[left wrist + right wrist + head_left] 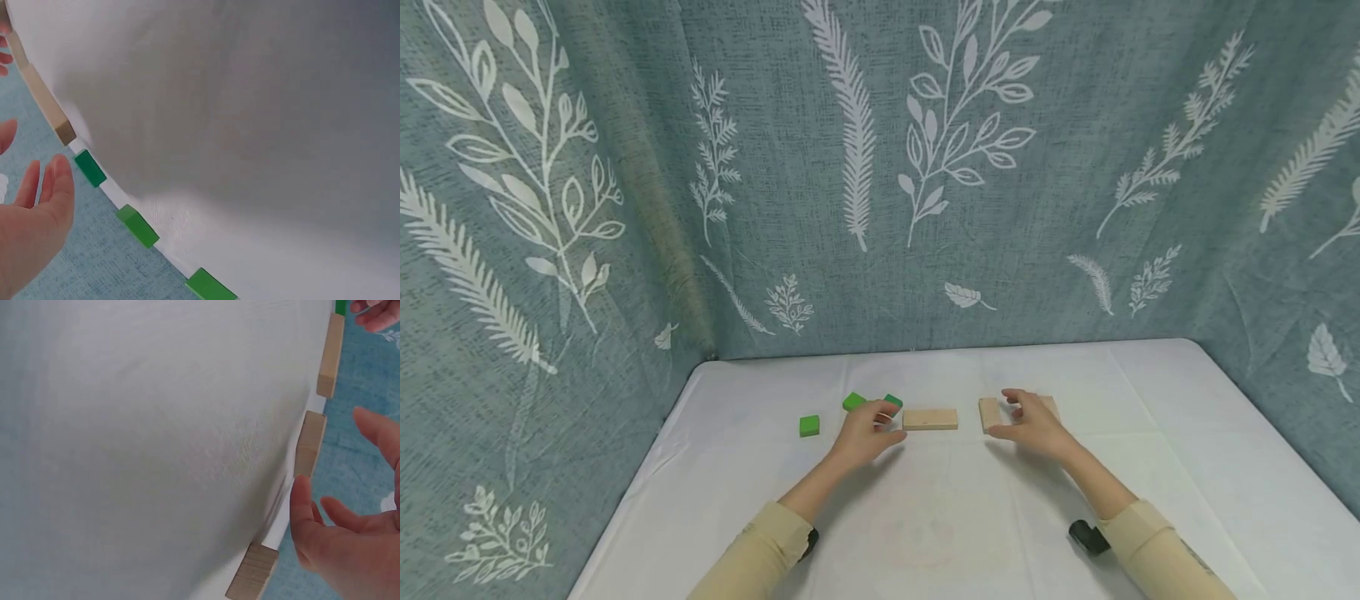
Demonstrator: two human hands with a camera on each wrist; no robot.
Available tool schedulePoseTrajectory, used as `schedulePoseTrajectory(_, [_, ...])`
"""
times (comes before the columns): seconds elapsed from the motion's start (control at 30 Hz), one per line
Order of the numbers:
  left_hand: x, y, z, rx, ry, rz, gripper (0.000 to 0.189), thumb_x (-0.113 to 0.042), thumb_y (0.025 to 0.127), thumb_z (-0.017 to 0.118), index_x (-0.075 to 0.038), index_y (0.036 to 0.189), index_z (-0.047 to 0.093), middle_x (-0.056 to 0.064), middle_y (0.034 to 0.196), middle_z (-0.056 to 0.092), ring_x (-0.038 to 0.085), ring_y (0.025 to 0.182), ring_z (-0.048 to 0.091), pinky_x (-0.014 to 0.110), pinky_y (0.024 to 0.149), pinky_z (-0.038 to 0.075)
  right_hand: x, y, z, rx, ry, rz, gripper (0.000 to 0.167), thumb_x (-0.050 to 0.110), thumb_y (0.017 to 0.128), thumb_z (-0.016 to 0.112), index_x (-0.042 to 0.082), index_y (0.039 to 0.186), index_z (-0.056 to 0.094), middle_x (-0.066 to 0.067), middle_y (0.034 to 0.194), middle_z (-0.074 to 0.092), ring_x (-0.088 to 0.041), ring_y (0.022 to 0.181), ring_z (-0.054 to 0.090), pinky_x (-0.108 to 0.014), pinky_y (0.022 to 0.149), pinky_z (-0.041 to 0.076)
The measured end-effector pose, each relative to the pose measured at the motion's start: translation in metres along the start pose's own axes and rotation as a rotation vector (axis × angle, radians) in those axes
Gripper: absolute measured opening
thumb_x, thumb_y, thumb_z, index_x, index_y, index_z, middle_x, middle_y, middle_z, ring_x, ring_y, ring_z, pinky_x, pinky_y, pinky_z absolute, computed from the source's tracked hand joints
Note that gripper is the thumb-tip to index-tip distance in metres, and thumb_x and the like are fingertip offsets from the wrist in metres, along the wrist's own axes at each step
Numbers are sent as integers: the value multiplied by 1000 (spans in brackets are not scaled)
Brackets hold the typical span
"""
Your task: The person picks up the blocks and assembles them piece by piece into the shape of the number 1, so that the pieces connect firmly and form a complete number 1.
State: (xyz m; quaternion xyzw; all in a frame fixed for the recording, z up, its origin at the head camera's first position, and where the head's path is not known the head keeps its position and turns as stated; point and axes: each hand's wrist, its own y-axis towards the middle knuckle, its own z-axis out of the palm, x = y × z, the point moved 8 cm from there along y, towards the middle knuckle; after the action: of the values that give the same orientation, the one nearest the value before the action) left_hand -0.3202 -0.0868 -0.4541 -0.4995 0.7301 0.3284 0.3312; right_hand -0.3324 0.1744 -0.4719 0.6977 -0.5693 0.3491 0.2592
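Observation:
My left hand (867, 433) hovers low over the table, thumb and fingers apart with nothing between them. It is nearest a dark green block (90, 167) and the left end of a long wooden block (930, 419). To its left are two bright green blocks, one (808, 426) farther out and one (853, 402) behind the hand. My right hand (1033, 427) has its fingers spread and loosely bent beside a wooden block (989, 415), the thumb close to that block's near end. Another wooden block (252, 571) is partly hidden behind this hand in the head view.
A white cloth covers the table (925, 533), and a blue-green leaf-patterned curtain (880, 208) rises behind its far edge and at both sides. Black devices sit at the wrists, the right one (1088, 537) beside the sleeve cuff.

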Motion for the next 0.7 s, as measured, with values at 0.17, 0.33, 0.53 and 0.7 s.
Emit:
schedulePoseTrajectory(0.17, [1, 5, 6, 11, 47, 3, 37, -7, 85, 73, 7, 118, 61, 19, 107, 61, 32, 99, 60, 42, 86, 51, -2, 5, 3, 5, -23, 20, 75, 21, 85, 76, -10, 140, 37, -30, 136, 43, -41, 115, 49, -52, 91, 45])
schedulePoseTrajectory(0.33, [4, 9, 9, 15, 90, -3, 37, -6, 84, 74, 8, 116, 61, 17, 101, 61, 28, 93, 59, 35, 81, 51, -3, 8, 7, 26, -37, 31, 75, 22, 85, 75, -11, 140, 37, -30, 133, 43, -41, 114, 50, -50, 89, 46])
schedulePoseTrajectory(0.53, [0, 14, 14, 26, 148, 48, 35, -4, 84, 73, 8, 115, 62, 17, 101, 62, 27, 91, 59, 34, 79, 51, 1, 10, 7, 27, -56, 32, 73, 18, 84, 76, -11, 139, 38, -29, 130, 45, -39, 111, 51, -49, 88, 47])
schedulePoseTrajectory(0.7, [-1, 19, 18, 43, 205, 60, 36, -4, 84, 73, 7, 117, 62, 15, 102, 63, 26, 92, 59, 34, 78, 51, 4, 12, 9, 34, -80, 20, 72, 17, 84, 76, -13, 138, 39, -29, 126, 47, -35, 106, 51, -47, 86, 47])
